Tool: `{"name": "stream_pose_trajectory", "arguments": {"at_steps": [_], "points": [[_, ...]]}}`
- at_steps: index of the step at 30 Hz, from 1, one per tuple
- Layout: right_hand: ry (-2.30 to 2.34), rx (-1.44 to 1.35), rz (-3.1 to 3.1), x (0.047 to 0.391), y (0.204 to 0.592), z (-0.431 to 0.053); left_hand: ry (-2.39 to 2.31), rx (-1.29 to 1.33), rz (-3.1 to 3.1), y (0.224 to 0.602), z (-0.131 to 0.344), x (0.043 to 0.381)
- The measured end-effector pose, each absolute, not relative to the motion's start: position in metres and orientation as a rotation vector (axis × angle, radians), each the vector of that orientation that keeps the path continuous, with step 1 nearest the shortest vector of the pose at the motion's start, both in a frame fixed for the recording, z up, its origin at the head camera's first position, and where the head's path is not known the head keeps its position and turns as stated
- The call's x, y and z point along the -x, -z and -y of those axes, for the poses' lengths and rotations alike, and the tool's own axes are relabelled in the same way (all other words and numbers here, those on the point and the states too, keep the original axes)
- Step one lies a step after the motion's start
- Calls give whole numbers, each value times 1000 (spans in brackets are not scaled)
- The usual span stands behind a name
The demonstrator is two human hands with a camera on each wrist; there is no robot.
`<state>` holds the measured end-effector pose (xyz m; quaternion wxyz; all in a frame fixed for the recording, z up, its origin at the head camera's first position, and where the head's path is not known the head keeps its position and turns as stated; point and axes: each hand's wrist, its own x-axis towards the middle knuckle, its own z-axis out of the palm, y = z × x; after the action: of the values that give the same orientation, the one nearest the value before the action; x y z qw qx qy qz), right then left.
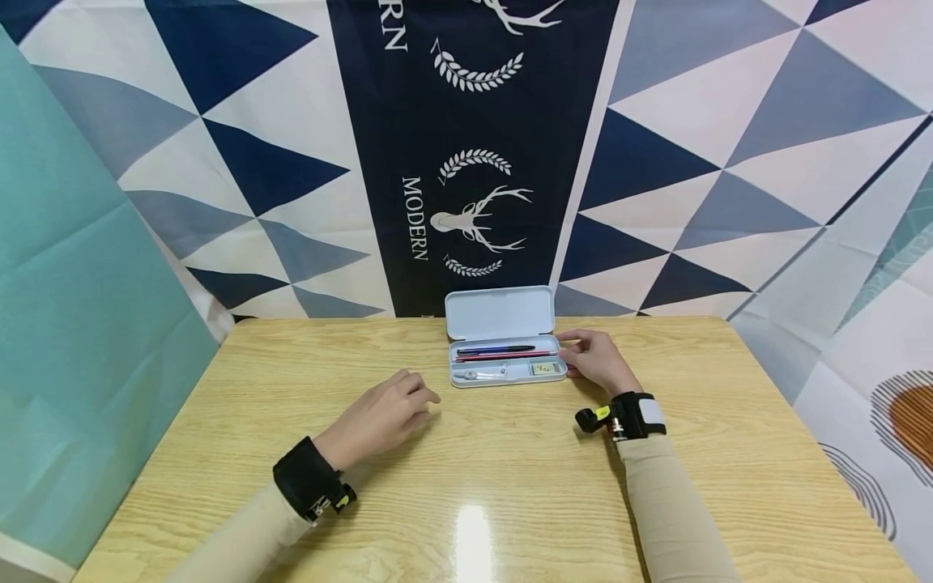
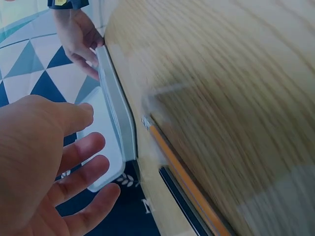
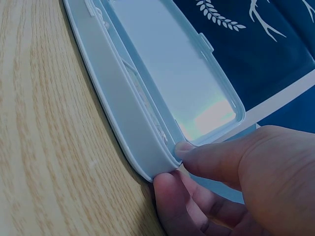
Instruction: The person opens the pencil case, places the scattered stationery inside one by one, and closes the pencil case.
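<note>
On the wood table (image 1: 539, 486), nearest are 2 arms w/ beige sleeves (image 1: 678, 518) and black wrist straps (image 1: 302, 478). Left hand (image 1: 382, 413) is left of the case, well apart from it; its fingers are loosely bent, w/ gaps between. In left wrist view, 1 orange pencil (image 2: 181, 169) and 1 dark stick (image 2: 183, 201) lie close together. Farther, right hand (image 1: 599, 362) pinches right end of the pale-blue pencil case (image 1: 517, 372) btw. thumb and fingers. This case is at the table's far edge, lid (image 1: 500, 312) up; inside, incl. red pen (image 1: 499, 355), dark-blue pen (image 1: 496, 350) and, near right, a yellowish item (image 1: 544, 368). Behind: patterned cloth (image 1: 474, 121).
</note>
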<state>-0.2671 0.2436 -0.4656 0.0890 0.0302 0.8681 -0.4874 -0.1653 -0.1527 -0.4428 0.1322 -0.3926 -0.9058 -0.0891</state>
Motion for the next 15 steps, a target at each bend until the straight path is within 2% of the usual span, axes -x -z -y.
{"name": "stream_pose_trajectory", "arguments": {"at_steps": [15], "points": [[1457,-82,-2586,268,467,-244,329,1016,2712,444,189,156]]}}
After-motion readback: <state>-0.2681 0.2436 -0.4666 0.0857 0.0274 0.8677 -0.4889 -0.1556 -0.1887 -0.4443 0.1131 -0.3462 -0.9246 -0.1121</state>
